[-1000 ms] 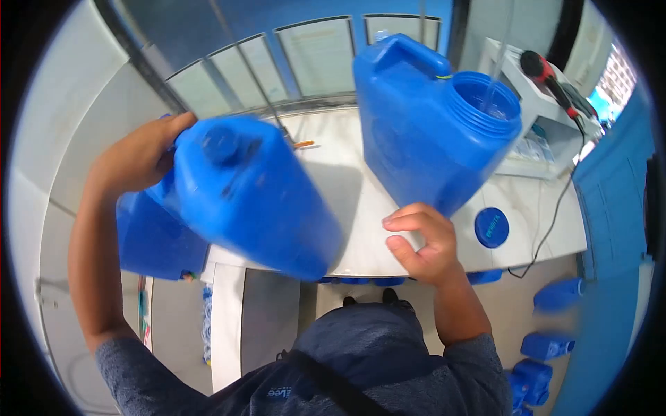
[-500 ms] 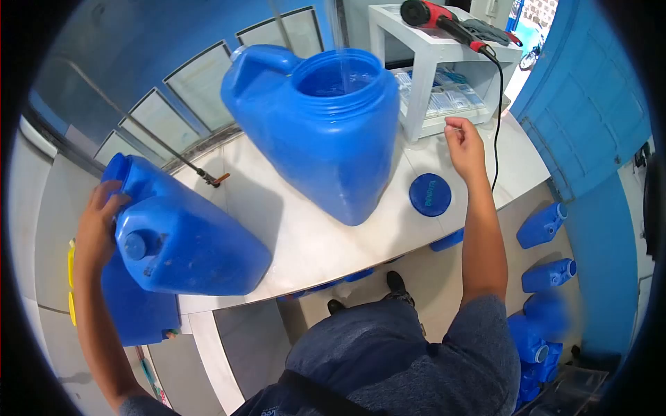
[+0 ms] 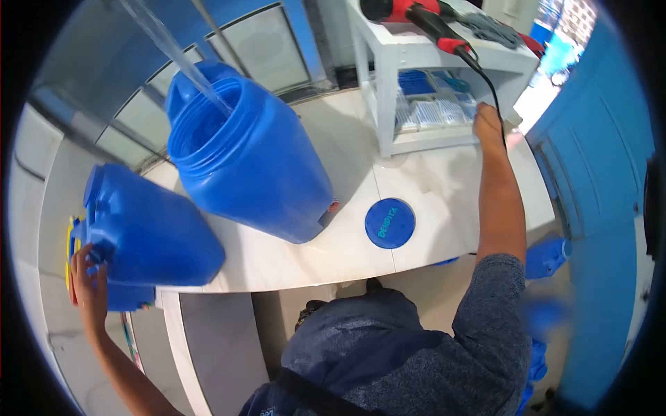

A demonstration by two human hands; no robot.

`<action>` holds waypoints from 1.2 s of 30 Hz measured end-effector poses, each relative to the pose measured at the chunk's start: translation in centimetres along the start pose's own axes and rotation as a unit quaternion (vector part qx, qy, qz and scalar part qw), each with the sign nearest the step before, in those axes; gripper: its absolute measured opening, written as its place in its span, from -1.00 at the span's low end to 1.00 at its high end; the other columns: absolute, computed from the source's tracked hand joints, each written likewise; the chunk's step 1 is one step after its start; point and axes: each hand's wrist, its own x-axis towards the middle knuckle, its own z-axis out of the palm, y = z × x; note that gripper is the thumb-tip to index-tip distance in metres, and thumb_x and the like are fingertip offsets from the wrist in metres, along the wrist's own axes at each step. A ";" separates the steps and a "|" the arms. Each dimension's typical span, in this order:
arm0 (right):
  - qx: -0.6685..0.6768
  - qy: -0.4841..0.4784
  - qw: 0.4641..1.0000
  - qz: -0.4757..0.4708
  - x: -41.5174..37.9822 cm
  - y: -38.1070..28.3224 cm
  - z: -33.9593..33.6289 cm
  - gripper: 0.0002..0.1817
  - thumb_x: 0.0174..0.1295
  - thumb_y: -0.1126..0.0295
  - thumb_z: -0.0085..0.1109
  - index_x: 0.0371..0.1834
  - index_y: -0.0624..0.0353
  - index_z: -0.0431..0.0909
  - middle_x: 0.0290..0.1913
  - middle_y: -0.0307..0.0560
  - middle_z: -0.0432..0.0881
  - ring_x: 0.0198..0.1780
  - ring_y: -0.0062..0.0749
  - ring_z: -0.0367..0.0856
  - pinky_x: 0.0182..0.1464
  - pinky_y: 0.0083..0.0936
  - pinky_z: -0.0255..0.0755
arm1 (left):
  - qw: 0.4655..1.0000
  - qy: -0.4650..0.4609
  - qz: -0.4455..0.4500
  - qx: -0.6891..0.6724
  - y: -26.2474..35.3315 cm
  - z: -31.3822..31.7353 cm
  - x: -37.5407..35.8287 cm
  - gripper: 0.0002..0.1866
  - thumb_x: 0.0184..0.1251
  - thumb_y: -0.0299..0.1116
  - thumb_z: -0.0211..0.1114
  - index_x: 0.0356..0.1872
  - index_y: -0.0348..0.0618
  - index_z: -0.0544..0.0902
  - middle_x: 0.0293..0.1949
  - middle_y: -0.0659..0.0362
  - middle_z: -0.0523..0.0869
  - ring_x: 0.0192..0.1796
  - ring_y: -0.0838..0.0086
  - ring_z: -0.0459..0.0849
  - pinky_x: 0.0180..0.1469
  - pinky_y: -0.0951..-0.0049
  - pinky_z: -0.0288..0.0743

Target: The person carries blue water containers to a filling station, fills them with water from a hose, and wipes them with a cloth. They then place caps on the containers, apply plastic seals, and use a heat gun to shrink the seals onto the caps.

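Note:
Water runs from a clear stream (image 3: 177, 59) into the wide mouth of a large blue container (image 3: 257, 166) on the counter. Left of it stands a second blue jug (image 3: 156, 229). My left hand (image 3: 90, 281) is at that jug's small cap (image 3: 97, 255), fingers curled around it. On the right, my right hand (image 3: 490, 126) reaches to the shelf's right side, beside the packets; its fingertips are partly hidden, so what they touch is unclear. A round blue lid (image 3: 390, 223) with green writing lies flat on the counter.
The white shelf (image 3: 444, 141) holds wrapped packets (image 3: 438, 111), with a red and black heat gun (image 3: 430, 24) and grey gloves (image 3: 490, 30) on top. Its black cord hangs near my right wrist. Blue jugs (image 3: 548, 258) stand on the floor at right.
My left hand has moved from the jug's top opening to its small cap. My right hand has reached further toward the shelf. The view has shifted rightward.

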 end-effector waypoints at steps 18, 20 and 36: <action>0.114 0.107 0.987 -0.046 2.9 -1.8 0.4 -0.77 0.34 0.45 -0.05 -0.20 0.28 0.64 -0.25 0.18 0.70 -0.16 0.13 0.66 -0.10 -0.18 0.51 | 0.966 0.159 -0.059 0.197 4.8 2.9 1.1 -0.23 0.27 -0.19 0.45 0.46 -0.14 0.32 0.12 -0.10 0.62 0.08 0.08 0.64 0.16 0.17 0.50; 0.246 0.172 0.953 -0.035 0.8 -4.2 -1.8 -0.82 0.37 0.41 0.03 -0.21 0.29 0.59 -0.32 0.14 0.67 -0.22 0.03 0.62 -0.11 -0.26 0.46 | 0.938 0.268 0.063 0.212 6.7 4.3 0.6 -0.27 0.24 -0.29 0.47 0.41 -0.22 0.37 0.09 -0.09 0.63 0.04 0.10 0.65 0.14 0.18 0.51; 0.670 -0.222 0.708 0.003 -22.2 -23.4 -18.1 -0.84 0.44 0.42 0.19 -0.06 0.28 0.49 -0.26 -0.23 0.65 -0.28 -0.69 0.54 -0.18 -0.66 0.45 | 0.676 -0.292 -0.005 -0.677 36.2 19.6 -1.7 -0.68 0.43 -0.49 0.28 0.15 -0.35 0.54 -0.11 0.09 0.76 -0.13 0.63 0.67 -0.08 0.58 0.55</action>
